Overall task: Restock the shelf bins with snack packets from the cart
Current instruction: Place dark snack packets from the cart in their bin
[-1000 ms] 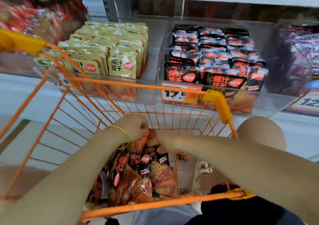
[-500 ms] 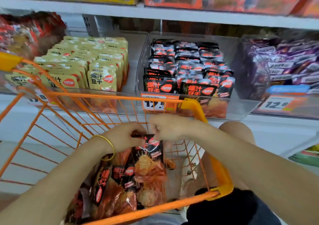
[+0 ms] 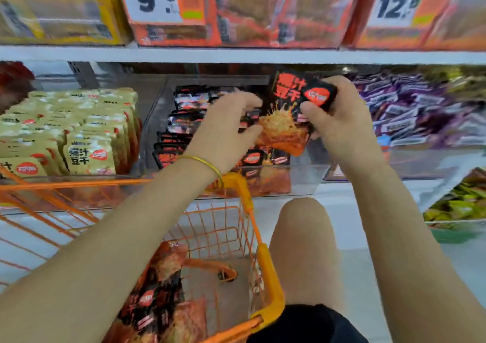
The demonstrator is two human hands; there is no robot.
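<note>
Right hand (image 3: 342,124) grips black packet (image 3: 288,116) by top corner, centre-right of frame, over clear bin (image 3: 305,182) of matching packets. Left hand (image 3: 223,132) open, fingers loose just beside packet's lower edge. Advice: slot packet upright behind front row, label forward. More packets wait in cart (image 3: 265,264), bottom centre.

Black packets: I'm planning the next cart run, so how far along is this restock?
Done: the middle bin holds rows of black packets. In hand: the right hand grips one packet above that bin, left hand beside it. Left: a pile of packets lies in the orange cart.
</note>
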